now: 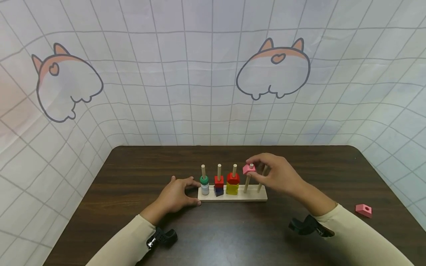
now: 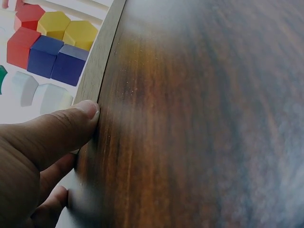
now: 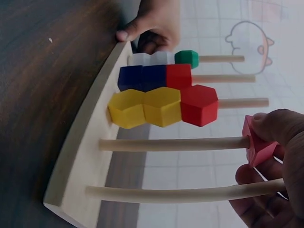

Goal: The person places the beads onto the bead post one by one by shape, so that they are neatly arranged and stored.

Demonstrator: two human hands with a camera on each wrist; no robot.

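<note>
A pale wooden peg board [image 1: 247, 197] with several upright pegs stands on the dark table. My left hand [image 1: 176, 194] grips its left end, thumb [image 2: 83, 116] at the front edge and fingers round behind. My right hand [image 1: 276, 171] pinches a pink block [image 1: 249, 169] at the top of the fourth peg [image 3: 175, 144]; the peg's tip pokes through its hole. White blocks with a green block [image 3: 186, 59] fill the first peg, blue ones under a red block [image 3: 178, 76] the second. Yellow hexagonal blocks [image 3: 162, 105] under a red hexagon [image 3: 199, 105] sit on the third. The fifth peg [image 3: 185, 195] is bare.
Another pink block [image 1: 363, 210] with a hole lies on the table [image 1: 233, 236] at the right, beside my right forearm. A white grid-patterned curtain [image 1: 199, 92] with cartoon animals hangs behind and around the table.
</note>
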